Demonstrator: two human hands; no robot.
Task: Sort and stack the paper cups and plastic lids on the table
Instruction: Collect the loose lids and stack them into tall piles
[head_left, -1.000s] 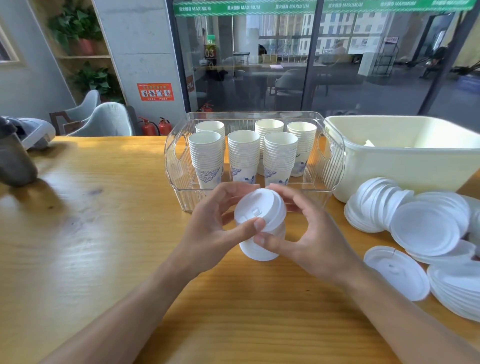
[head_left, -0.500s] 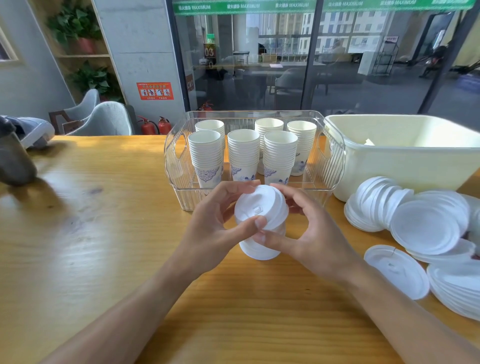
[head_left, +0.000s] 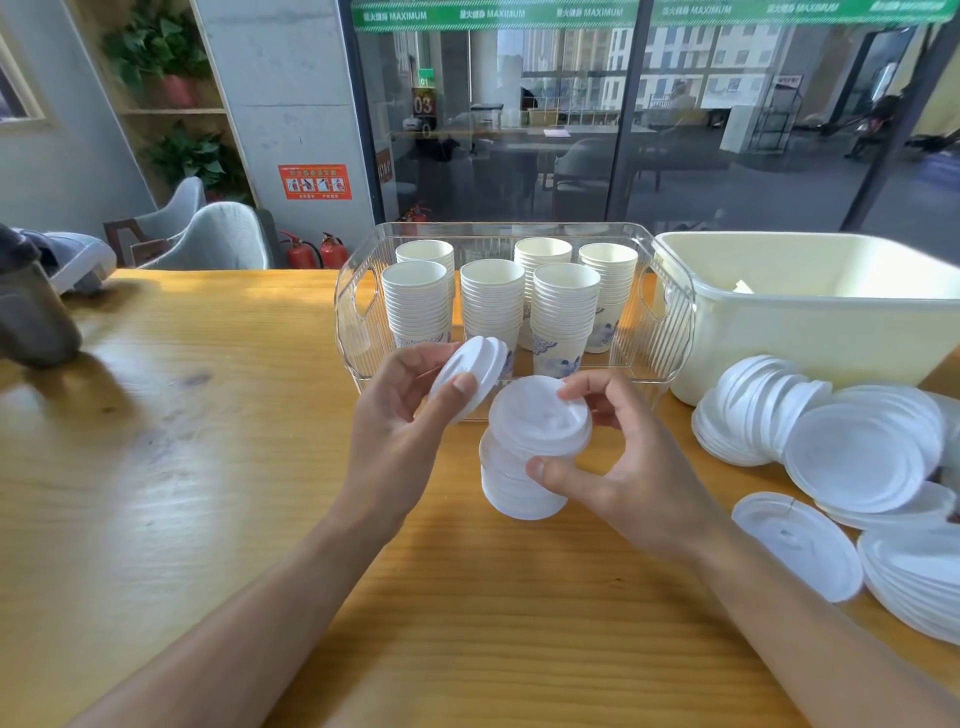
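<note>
Desk: broad yellow wooden desk (head_left: 182, 467) carrying the sorting
Bins: cream plastic tub (head_left: 810, 322) beside clear ribbed plastic bin (head_left: 358, 322) of stacked white paper cups (head_left: 491, 299)
Loose lids: white round plastic lids (head_left: 852, 457) heaped at right
Right hand (head_left: 623, 467): fingers curled round a short white lid stack (head_left: 524, 467) above the desk
Left hand (head_left: 400, 431): fingers pinch one tilted white plastic lid (head_left: 470, 366), just beside the stack

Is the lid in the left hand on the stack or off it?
Off: the left hand holds the lid tilted, apart from the stack.
</note>
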